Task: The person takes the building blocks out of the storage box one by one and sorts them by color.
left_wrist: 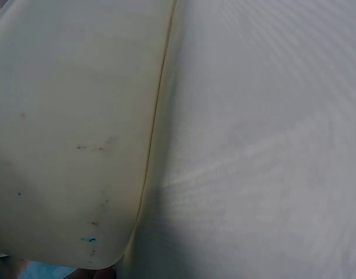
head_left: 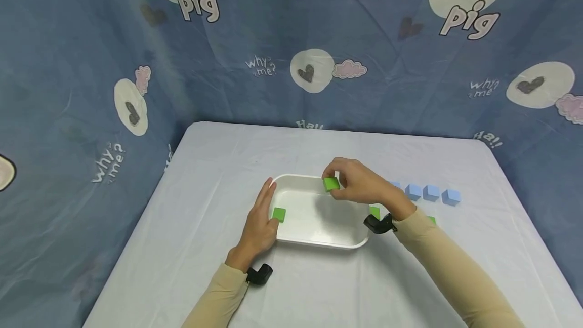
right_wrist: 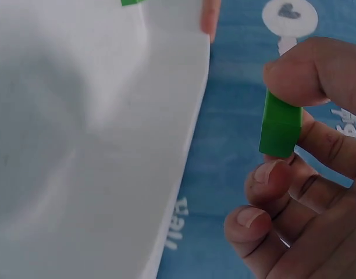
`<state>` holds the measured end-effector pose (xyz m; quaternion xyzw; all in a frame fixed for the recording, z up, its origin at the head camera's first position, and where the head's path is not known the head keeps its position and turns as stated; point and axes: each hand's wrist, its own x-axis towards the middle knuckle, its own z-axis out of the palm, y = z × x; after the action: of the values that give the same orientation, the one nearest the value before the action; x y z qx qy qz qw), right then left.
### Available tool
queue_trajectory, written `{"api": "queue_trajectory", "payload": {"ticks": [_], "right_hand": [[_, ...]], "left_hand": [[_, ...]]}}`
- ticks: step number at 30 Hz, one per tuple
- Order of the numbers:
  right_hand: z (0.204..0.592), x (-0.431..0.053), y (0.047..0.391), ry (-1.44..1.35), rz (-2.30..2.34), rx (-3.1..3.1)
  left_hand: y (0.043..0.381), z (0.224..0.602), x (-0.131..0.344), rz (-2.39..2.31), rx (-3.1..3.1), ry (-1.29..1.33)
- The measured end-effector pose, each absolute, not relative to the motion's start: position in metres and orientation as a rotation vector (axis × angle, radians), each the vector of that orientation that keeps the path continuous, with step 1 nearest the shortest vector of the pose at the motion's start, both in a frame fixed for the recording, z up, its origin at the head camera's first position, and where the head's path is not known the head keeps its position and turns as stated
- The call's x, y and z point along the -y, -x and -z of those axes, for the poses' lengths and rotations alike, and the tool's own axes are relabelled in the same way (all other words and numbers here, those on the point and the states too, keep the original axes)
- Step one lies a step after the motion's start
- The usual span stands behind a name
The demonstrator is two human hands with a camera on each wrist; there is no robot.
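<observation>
A shallow white tray (head_left: 314,243) with rounded corners lies on the table. My left hand (head_left: 258,224) holds its left side, fingers stretched along the outer wall and thumb at the rim. Right by that thumb, inside the tray's left end, sits a green block (head_left: 279,214). Over the tray's far side, my right hand (head_left: 360,181) pinches another green block (head_left: 331,184) between thumb and fingers. The right wrist view shows this green block (right_wrist: 281,125) under the thumb, with the other fingers curled below it. In the left wrist view the tray (left_wrist: 79,116) fills the left part.
Several light blue blocks (head_left: 430,193) stand in a row right of the tray. A green block (head_left: 374,212) shows at the tray's right end, and another green block (head_left: 432,219) is mostly hidden behind the right sleeve. A blue printed cloth (head_left: 255,100) hangs behind the white-covered table (head_left: 205,166).
</observation>
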<state>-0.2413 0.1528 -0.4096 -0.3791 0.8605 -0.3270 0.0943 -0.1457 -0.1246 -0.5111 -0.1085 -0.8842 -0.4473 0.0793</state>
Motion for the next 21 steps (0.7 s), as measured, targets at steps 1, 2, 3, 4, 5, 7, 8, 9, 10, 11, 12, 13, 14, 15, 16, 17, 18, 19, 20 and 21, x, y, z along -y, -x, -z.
{"api": "queue_trajectory", "payload": {"ticks": [1, 2, 3, 4, 5, 7, 8, 9, 10, 11, 12, 13, 14, 15, 16, 17, 18, 19, 20, 21], "right_hand": [[0.409, -0.157, 0.241, 1.115, 0.968, -2.562], [0.408, -0.161, 0.241, 1.106, 0.964, -2.572], [0.406, -0.164, 0.24, 1.095, 0.967, -2.58], [0.405, -0.168, 0.239, 1.085, 0.968, -2.589], [0.404, -0.171, 0.239, 1.075, 0.97, -2.597], [0.401, -0.176, 0.238, 1.062, 0.966, -2.611], [0.4, -0.179, 0.238, 1.055, 0.966, -2.615], [0.399, -0.181, 0.238, 1.048, 0.964, -2.622], [0.398, -0.183, 0.237, 1.043, 0.96, -2.627], [0.398, -0.186, 0.237, 1.041, 0.954, -2.632], [0.397, -0.188, 0.237, 1.036, 0.947, -2.639], [0.397, -0.191, 0.236, 1.031, 0.941, -2.645], [0.397, -0.194, 0.235, 1.025, 0.938, -2.651], [0.397, -0.198, 0.235, 1.019, 0.934, -2.66], [0.397, -0.201, 0.234, 1.011, 0.933, -2.67], [0.397, -0.206, 0.233, 1.003, 0.932, -2.681], [0.397, -0.21, 0.231, 0.993, 0.932, -2.692], [0.398, -0.214, 0.23, 0.983, 0.934, -2.704], [0.398, -0.219, 0.229, 0.969, 0.937, -2.714], [0.398, -0.223, 0.228, 0.954, 0.939, -2.726]], "left_hand": [[0.146, 0.511, 0.124, 1.339, 2.645, 0.328], [0.146, 0.511, 0.124, 1.338, 2.645, 0.329], [0.146, 0.512, 0.124, 1.337, 2.644, 0.331], [0.146, 0.512, 0.124, 1.336, 2.643, 0.333], [0.146, 0.512, 0.123, 1.335, 2.643, 0.331], [0.146, 0.512, 0.123, 1.34, 2.642, 0.324], [0.146, 0.513, 0.123, 1.34, 2.644, 0.319], [0.146, 0.512, 0.123, 1.345, 2.645, 0.314], [0.146, 0.512, 0.123, 1.348, 2.647, 0.309], [0.145, 0.512, 0.123, 1.353, 2.648, 0.303], [0.145, 0.512, 0.123, 1.358, 2.648, 0.3], [0.145, 0.512, 0.123, 1.359, 2.648, 0.298], [0.144, 0.512, 0.123, 1.36, 2.648, 0.296], [0.144, 0.512, 0.123, 1.36, 2.647, 0.296], [0.144, 0.512, 0.123, 1.36, 2.647, 0.297], [0.144, 0.512, 0.122, 1.36, 2.645, 0.3], [0.144, 0.513, 0.122, 1.358, 2.644, 0.303], [0.144, 0.512, 0.122, 1.357, 2.645, 0.306], [0.145, 0.512, 0.121, 1.358, 2.644, 0.31], [0.145, 0.512, 0.121, 1.36, 2.643, 0.315]]}}
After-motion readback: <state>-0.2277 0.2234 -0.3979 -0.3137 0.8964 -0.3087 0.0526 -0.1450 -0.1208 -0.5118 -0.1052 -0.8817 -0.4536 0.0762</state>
